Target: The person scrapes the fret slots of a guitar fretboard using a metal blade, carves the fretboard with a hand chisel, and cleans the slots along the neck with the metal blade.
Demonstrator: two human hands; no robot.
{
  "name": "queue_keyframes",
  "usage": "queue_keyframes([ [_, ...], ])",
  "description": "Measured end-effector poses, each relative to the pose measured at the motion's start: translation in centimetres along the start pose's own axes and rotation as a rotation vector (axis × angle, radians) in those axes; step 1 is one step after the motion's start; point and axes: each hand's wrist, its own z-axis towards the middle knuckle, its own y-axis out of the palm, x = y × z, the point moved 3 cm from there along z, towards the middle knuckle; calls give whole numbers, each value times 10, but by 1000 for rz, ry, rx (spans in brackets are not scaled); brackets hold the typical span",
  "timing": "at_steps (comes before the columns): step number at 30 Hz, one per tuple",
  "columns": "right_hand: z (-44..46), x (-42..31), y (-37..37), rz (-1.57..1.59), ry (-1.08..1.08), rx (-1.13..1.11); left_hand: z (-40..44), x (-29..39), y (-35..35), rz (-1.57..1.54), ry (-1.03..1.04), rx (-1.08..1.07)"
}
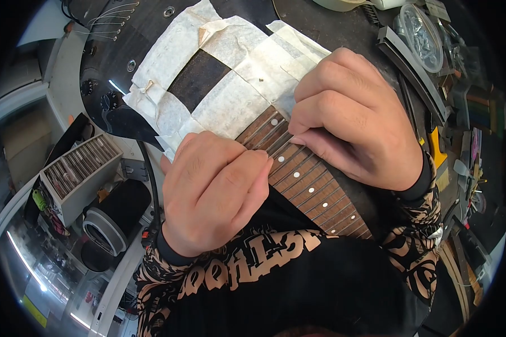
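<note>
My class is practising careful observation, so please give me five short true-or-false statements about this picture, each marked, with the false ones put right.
1. Both the left hand and the right hand are at the fretboard. True.
2. Pale tape covers the whole fretboard. False: frets and white dots show uncovered.
3. A dark patch shows through an opening in the tape. True.
4. The yellow object lies beyond the left hand. False: the yellow object is on the right hand's side.
5. Both sleeves are plain black. False: the sleeves are patterned in black and tan.
</note>
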Motion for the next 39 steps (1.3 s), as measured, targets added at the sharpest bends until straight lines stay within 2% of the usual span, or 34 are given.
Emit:
queue_keyframes([
  [11, -7, 0, -2, -26, -56, -2, -1, 4, 5, 47, 73, -8],
  [16, -6, -6, -2, 0, 7, -2, -2, 2, 0, -52, 35, 39],
  [24, -2, -2, 2, 29, 25, 19, -6, -1, -1, -30, -27, 54],
  [39, -4, -3, 5, -12, -12, 50, -3, 2, 2, 38, 34, 24],
])
